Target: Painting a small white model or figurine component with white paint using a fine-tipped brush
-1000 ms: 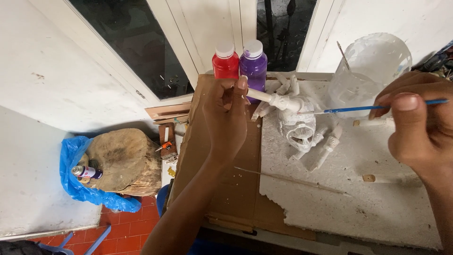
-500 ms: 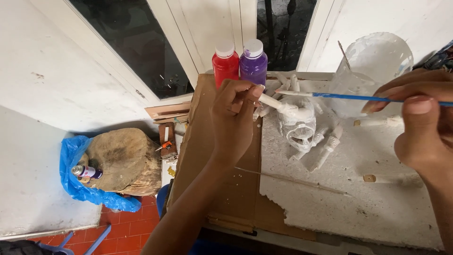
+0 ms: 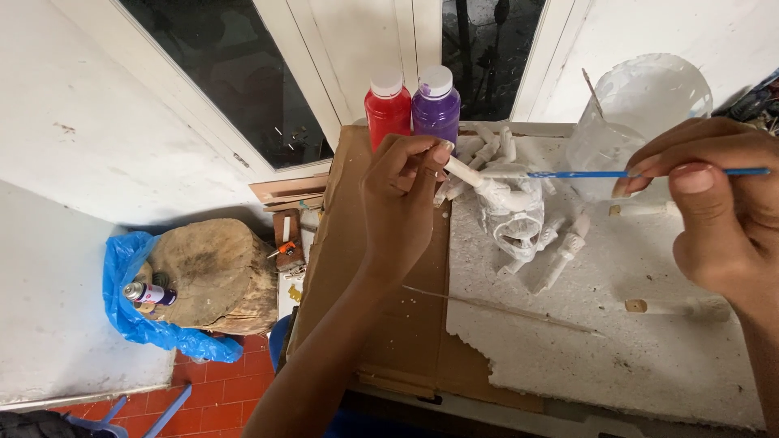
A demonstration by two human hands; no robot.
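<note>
Left hand (image 3: 402, 203) at centre frame, fingers pinched together on one white limb of a small white figure (image 3: 515, 215). The figure sits on a white foam slab (image 3: 649, 341) at 3 o'clock of the hand, several stubby white pieces sticking out around it.

Right hand (image 3: 718, 211) at the 3 o'clock edge of frame, thumb and fingers closed on a thin blue paintbrush (image 3: 617, 173). The brush lies level, its pale tip just over the top of the figure; contact cannot be told.

Red bottle (image 3: 388, 113) and purple bottle (image 3: 436, 107) stand upright, touching side by side, at 12 o'clock of the left hand, both white-capped.

Clear plastic jar (image 3: 641, 113) at 1 o'clock of the figure, streaked with white.

Brown cardboard (image 3: 365, 324) under the foam slab, showing at 6 o'clock of the left hand.

Floor, 9 o'clock: wood stump (image 3: 215, 276) on a blue plastic bag (image 3: 134, 324), a spray can (image 3: 146, 294) lying against it.
</note>
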